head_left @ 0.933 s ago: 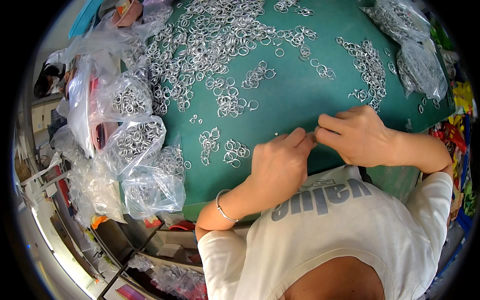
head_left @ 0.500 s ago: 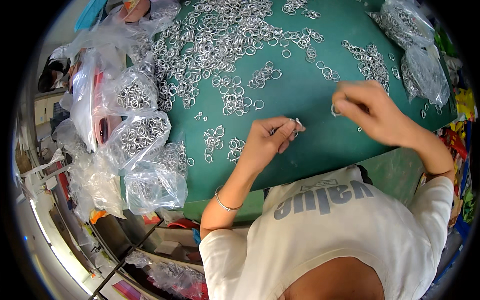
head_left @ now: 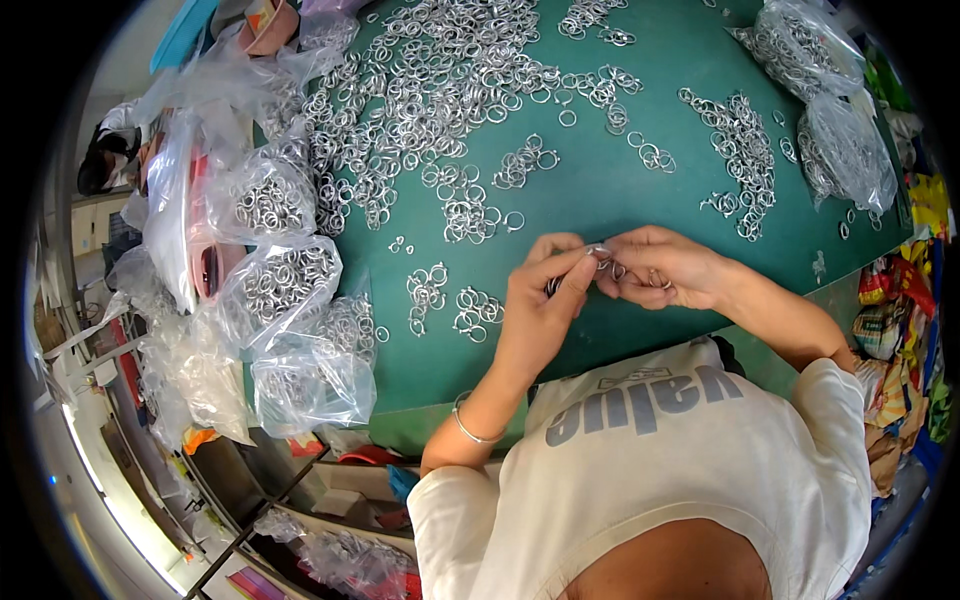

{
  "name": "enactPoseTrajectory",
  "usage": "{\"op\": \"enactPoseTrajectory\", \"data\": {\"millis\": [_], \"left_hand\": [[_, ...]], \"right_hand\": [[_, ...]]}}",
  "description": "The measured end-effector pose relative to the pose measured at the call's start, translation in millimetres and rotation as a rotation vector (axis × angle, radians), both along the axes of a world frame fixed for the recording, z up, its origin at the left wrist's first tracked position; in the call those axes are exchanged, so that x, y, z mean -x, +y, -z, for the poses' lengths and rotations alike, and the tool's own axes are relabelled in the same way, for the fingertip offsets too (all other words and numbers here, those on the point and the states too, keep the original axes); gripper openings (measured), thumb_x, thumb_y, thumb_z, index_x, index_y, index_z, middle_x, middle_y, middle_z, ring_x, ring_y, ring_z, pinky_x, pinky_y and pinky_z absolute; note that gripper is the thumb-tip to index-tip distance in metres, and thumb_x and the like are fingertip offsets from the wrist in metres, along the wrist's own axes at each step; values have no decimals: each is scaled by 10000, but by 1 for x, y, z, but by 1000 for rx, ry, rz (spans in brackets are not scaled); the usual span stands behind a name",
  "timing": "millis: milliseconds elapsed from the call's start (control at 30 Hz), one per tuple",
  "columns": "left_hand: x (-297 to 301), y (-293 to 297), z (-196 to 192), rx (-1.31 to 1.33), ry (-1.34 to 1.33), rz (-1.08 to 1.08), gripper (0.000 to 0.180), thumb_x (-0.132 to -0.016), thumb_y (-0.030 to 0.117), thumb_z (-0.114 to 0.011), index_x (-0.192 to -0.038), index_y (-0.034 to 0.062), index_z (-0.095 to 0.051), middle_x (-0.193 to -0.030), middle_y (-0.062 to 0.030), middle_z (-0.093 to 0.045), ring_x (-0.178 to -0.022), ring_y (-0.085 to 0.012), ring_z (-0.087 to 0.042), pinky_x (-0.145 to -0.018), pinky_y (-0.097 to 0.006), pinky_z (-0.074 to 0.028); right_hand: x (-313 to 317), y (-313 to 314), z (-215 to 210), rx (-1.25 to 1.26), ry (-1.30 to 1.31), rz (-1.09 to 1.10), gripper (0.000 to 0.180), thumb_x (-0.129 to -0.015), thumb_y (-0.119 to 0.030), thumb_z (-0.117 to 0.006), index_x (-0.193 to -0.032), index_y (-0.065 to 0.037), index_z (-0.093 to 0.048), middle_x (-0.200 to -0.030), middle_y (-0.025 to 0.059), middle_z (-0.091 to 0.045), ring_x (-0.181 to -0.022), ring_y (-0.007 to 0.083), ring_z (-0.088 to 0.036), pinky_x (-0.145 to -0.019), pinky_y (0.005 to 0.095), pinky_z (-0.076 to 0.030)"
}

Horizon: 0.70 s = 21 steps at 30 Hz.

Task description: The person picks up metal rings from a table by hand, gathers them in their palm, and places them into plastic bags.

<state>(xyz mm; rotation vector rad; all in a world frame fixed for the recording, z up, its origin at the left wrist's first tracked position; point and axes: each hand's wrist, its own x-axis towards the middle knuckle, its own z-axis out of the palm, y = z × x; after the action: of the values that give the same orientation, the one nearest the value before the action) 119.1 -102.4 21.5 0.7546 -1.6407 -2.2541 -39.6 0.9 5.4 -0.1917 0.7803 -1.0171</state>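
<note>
Pinched together over the green table (head_left: 600, 200), left hand (head_left: 535, 305) and right hand (head_left: 665, 268) joining metal rings (head_left: 603, 262), heaps beyond unlinked.

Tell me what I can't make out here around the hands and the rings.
Head view only:
- Rings pinched between left hand and right hand: fingers cover them; count and linkage unclear.
- Clear bags of rings: crumpled plastic and glare hide the contents' amount.
- Green table: far edge cut off by the frame rim.

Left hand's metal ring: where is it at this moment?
In the head view, centre, the ring is pinched between left hand and right hand above the green table.
</note>
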Motion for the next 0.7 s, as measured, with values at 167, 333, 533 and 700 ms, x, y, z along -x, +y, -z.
{"op": "enactPoseTrajectory", "data": {"millis": [167,333,533,700], "left_hand": [[-4,3,-15,678,-63,3,184,-822,20,-566,-991,12,-640,-872,-45,-533,-528,-76,-429,-461,-215,-330],[-6,4,-28,948,-144,42,233,-781,-11,-586,-1009,23,-622,-804,-88,-546,-489,-192,-507,-433,-292,-403],[-7,14,-26,1140,-95,-101,227,-766,-39,-590,-985,11,-617,-754,-78,-564,-473,-179,-501,-426,-271,-392],[-9,13,-30,1253,-191,7,170,-761,-24,-591,-929,0,-601,-706,-76,-527,-464,-192,-494,-409,-284,-380]], "right_hand": [[1,-3,-11,-42,-149,13,236,-925,-234,-461,-923,-7,-522,-772,67,-515,-419,38,-337,-333,176,-234],[0,-2,-9,84,33,-8,209,-919,-204,-467,-853,-21,-543,-707,29,-502,-450,29,-349,-367,178,-240],[-11,0,-29,191,478,86,229,-922,-187,-457,-785,-18,-528,-655,-15,-463,-540,15,-356,-445,191,-274],[-17,1,-26,475,989,180,173,-891,-127,-469,-780,2,-504,-629,47,-462,-521,144,-430,-464,282,-331]]}}
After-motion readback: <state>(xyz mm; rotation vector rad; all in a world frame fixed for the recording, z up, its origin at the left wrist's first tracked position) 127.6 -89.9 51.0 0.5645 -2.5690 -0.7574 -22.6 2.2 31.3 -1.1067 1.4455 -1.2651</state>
